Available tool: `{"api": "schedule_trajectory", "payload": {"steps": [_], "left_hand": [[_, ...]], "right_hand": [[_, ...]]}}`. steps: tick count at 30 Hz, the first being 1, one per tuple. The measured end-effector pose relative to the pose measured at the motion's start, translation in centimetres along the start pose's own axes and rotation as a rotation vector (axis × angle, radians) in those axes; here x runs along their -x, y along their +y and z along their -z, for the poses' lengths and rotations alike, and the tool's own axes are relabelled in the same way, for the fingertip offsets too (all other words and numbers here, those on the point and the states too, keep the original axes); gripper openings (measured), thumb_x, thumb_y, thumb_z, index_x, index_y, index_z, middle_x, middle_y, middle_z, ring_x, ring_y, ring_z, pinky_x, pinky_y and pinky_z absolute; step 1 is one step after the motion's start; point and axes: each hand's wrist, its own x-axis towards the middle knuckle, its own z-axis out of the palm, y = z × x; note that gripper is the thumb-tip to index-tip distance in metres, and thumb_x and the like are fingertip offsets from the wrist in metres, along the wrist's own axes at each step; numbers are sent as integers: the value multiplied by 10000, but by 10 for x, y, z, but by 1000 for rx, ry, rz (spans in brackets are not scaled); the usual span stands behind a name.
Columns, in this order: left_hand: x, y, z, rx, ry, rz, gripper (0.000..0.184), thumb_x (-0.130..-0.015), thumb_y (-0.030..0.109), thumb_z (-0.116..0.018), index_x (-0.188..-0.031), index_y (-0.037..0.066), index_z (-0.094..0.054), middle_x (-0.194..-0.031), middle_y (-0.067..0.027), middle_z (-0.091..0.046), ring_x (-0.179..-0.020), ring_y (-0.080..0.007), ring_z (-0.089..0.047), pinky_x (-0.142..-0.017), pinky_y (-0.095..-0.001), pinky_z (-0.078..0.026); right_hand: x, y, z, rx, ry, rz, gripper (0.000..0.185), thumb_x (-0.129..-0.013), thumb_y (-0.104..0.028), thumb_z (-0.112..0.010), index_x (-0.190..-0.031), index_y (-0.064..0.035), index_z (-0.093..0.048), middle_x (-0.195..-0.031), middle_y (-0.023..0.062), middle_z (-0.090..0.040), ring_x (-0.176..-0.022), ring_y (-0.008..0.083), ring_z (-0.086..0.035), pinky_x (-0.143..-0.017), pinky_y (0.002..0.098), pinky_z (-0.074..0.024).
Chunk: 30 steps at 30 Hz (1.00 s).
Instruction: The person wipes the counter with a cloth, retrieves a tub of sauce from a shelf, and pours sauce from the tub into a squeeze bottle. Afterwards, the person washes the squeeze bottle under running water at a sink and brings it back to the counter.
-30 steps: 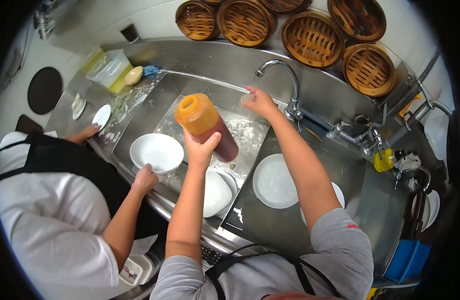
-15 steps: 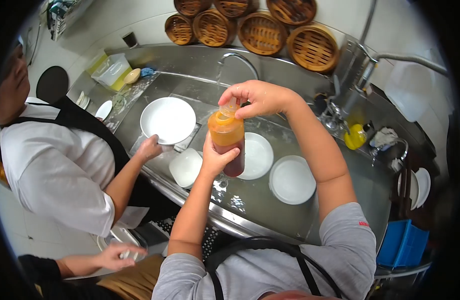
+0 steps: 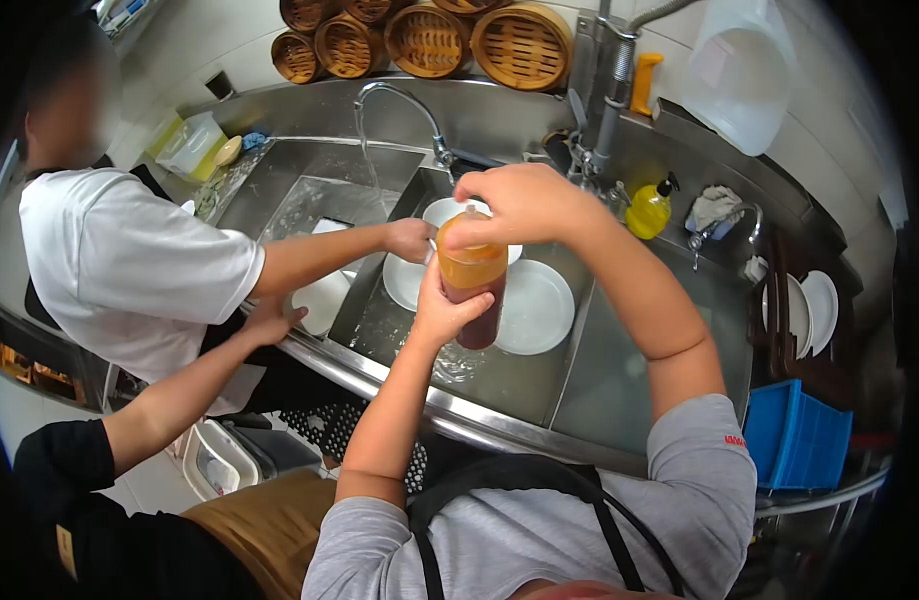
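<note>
My left hand [image 3: 446, 314] is wrapped round the lower body of a squeeze bottle [image 3: 474, 280] with dark red sauce inside and an orange upper part. The bottle stands upright above the sink. Over its top, my right hand [image 3: 528, 204] curls, thumb and fingers closed on the cap [image 3: 471, 216], whose pale tip shows between them. Below and beyond the bottle, a white plate [image 3: 538, 315] and another white plate [image 3: 404, 284] lie in the sink water. A co-worker's hand [image 3: 412, 240] reaches in just left of the bottle.
Water runs from the faucet [image 3: 400, 92] into the steel sink [image 3: 620, 340]. Bamboo steamers [image 3: 521, 46] line the back ledge. A yellow soap bottle [image 3: 651, 208] stands at the back right, and a blue basket [image 3: 802, 435] at the right. Two co-workers are close on my left.
The clear cap, held above the bottle's mouth before, is now down on its top under my right hand. The co-worker in white has reached right, and another's hand has come to the sink edge.
</note>
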Motion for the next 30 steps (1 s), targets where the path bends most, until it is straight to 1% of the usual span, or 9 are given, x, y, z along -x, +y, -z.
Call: {"api": "schedule_trajectory", "payload": {"steps": [3,8,11,15,19,21,25,28,30], "left_hand": [[1,3,-20,48,-34,1,700,-579,131,-714,-1179,31,-366,-1098,-91,-479,-1034,-191,-458,-896,-330,-353],[2,-9,-53,23,-97,14,683,-586,133,-716,-1167,30,-372,-1097,-95,-483,-1035,-188,-459,-891,-330,-356],[4,-16,-72,46,-139,5,667,-592,142,-720,-1153,26,-380,-1089,-95,-491,-1017,-188,-472,-881,-326,-365],[1,-28,-90,55,-174,33,664,-594,149,-730,-1143,25,-377,-1054,-82,-511,-977,-178,-493,-860,-319,-385],[6,-35,-109,120,-169,26,637,-603,114,-717,-1135,33,-376,-1056,-77,-507,-970,-173,-496,-857,-316,-388],[5,-35,-118,143,-168,7,629,-604,104,-712,-1132,35,-376,-1057,-76,-504,-969,-174,-496,-856,-314,-388],[8,-46,-140,157,-156,4,624,-604,96,-705,-1129,36,-373,-1057,-78,-492,-983,-178,-483,-858,-314,-384],[10,-62,-151,113,-151,17,640,-590,118,-714,-1126,33,-374,-1055,-83,-482,-989,-193,-474,-868,-323,-371],[12,-72,-155,83,-169,-3,652,-580,127,-720,-1125,33,-374,-1054,-87,-483,-988,-200,-474,-869,-324,-370]], "right_hand": [[25,30,8,-283,-102,312,620,-653,-529,-520,-1052,-55,-542,-863,156,-600,-806,252,-583,-720,319,-449],[53,19,0,150,88,-204,519,-657,-553,-546,-689,-35,-566,-657,136,-570,-639,271,-563,-550,354,-438],[77,30,3,52,76,-286,555,-646,-579,-545,-775,-41,-578,-739,142,-585,-678,271,-569,-572,355,-440],[121,90,-4,-826,246,11,394,-796,-410,-526,-990,-69,-564,-800,25,-567,-754,120,-548,-630,234,-433],[202,239,-149,-313,508,-672,254,-820,-260,-478,-902,-40,-577,-839,129,-589,-759,233,-568,-657,347,-447],[250,270,-243,69,28,-962,207,-779,-203,-497,-907,-66,-585,-905,157,-591,-765,306,-562,-713,381,-446],[268,232,-301,-1136,892,-1483,251,-821,-247,-486,-911,-30,-574,-876,120,-587,-759,229,-571,-657,360,-464],[233,190,-241,-2131,1160,-985,278,-806,-301,-519,-926,-54,-563,-818,76,-558,-726,178,-550,-669,314,-451],[209,156,-180,-2103,989,-642,301,-796,-336,-541,-936,-69,-556,-780,46,-538,-704,144,-536,-676,284,-442]]}}
